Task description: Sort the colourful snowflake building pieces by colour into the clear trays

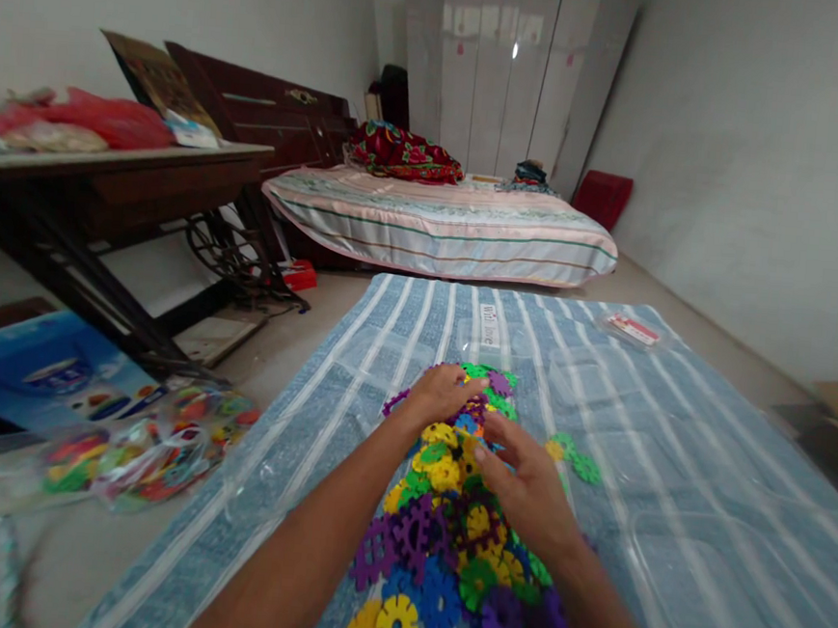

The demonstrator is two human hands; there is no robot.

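Observation:
A heap of flat plastic snowflake-shaped pieces in yellow, purple, blue and green lies on a blue and white striped cloth. My left hand rests on the far end of the heap with its fingers curled over the pieces. My right hand lies on the middle of the heap, fingers bent and pressed onto the pieces. Whether either hand grips a piece is hidden under the fingers.
A clear bag of more coloured pieces lies on the floor at left beside a blue box. Clear plastic trays lie on the cloth. A dark table stands left, a bed behind.

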